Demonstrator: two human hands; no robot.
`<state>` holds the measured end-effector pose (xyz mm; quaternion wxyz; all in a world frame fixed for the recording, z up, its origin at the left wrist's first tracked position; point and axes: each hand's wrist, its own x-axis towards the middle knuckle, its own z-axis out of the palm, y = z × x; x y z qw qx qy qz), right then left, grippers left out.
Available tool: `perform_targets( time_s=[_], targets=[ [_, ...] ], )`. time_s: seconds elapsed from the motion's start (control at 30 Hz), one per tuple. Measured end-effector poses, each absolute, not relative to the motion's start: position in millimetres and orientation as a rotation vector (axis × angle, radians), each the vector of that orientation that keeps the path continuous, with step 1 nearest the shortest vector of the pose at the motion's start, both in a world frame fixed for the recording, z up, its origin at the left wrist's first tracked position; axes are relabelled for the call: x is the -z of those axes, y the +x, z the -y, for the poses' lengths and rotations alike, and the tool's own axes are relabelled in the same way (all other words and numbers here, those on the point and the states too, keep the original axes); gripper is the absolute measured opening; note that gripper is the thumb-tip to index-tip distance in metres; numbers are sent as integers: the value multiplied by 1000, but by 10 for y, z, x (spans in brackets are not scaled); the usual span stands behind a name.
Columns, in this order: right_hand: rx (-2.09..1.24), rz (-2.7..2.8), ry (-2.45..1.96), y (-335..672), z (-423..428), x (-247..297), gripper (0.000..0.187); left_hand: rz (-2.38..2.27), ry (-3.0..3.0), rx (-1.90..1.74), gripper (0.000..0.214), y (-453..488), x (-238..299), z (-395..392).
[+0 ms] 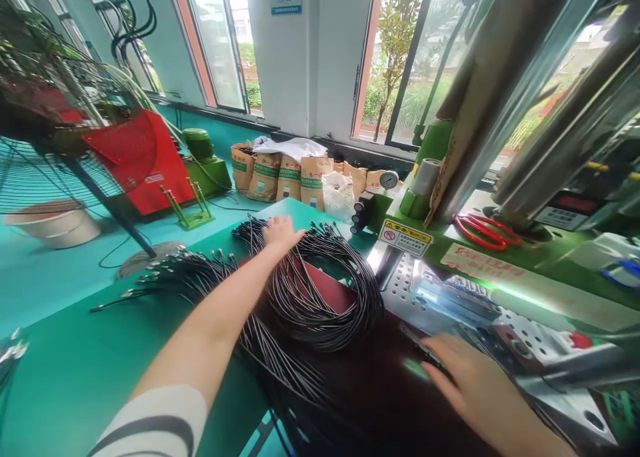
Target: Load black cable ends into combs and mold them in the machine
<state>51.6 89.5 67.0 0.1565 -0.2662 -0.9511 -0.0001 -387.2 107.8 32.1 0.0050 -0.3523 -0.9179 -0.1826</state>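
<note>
My left hand [281, 232] reaches over the far end of a coiled bundle of black cables [325, 330], its fingers stretched out and somewhat blurred, at the cable ends. A second bundle of black cables [193, 274] with metal end fittings fans out beneath my left forearm. My right hand [467, 380], smeared by motion, is beside the machine's perforated metal bed. Between its thumb and fingers is a slim dark tool [434, 360] with a pale tip; its exact kind is unclear. The bundles lie on a green table [110, 370] and a dark red surface [385, 390].
On the right stands a green press [425, 207] with a pressure gauge [389, 180], thick metal columns and a red hose [485, 234]. Paper sacks [265, 177] line the wall under the windows. To the left are a red machine guard [145, 160], a wire fan cage and a white bucket [55, 225].
</note>
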Motion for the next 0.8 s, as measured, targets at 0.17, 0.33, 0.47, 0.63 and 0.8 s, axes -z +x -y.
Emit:
perform_targets(
  time_s=[0.17, 0.33, 0.47, 0.63, 0.8],
  targets=[
    [-68, 2853, -628, -1039, -1109, -965, 34, 3014, -500, 378, 94, -4591, -177, -620],
    [-53, 2953, -1193, -1969, -1673, -548, 83, 3305, -518, 568, 112, -4665, -64, -774],
    [-123, 2983, -1366, -2115, -1925, -264, 101, 3405, -436, 565, 125, -4522, -49, -1048],
    [-74, 3016, -1410, -2135, -1927, -163, 98, 3493, -295, 412, 123, -4460, -35, -1246],
    [-11, 3009, -1415, -2152, -1915, -132, 92, 3438, -231, 305, 123, -4409, -8, -1357]
  ],
)
